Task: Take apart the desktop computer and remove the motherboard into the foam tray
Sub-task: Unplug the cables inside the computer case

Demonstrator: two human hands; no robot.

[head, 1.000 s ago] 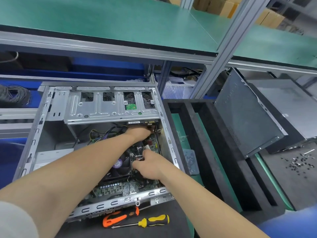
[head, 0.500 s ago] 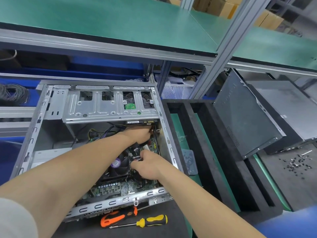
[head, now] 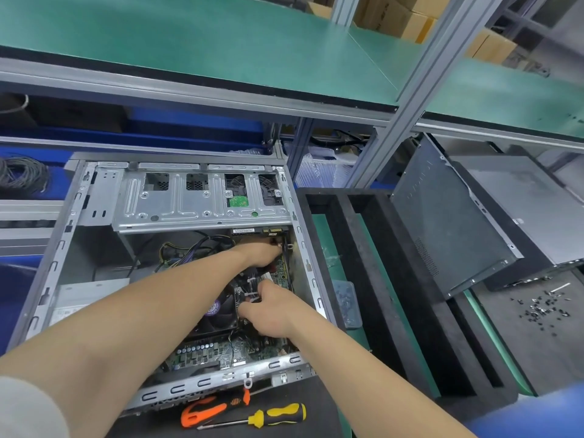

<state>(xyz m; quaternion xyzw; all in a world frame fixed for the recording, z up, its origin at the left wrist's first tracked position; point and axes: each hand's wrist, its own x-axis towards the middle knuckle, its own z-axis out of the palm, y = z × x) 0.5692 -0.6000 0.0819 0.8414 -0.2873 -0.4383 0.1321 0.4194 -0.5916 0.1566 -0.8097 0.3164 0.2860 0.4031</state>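
Left hand [head: 261,252] outstretched beyond nearer right hand [head: 271,312]

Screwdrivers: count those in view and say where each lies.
2. The orange-handled screwdriver lies before the computer case's near edge; the yellow-and-black screwdriver lies just nearer the camera. More may be hidden.

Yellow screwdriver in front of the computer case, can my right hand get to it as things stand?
Probably yes. The yellow screwdriver lies uncovered on the mat. The right hand is down inside the case, so it must lift out over the front rail.
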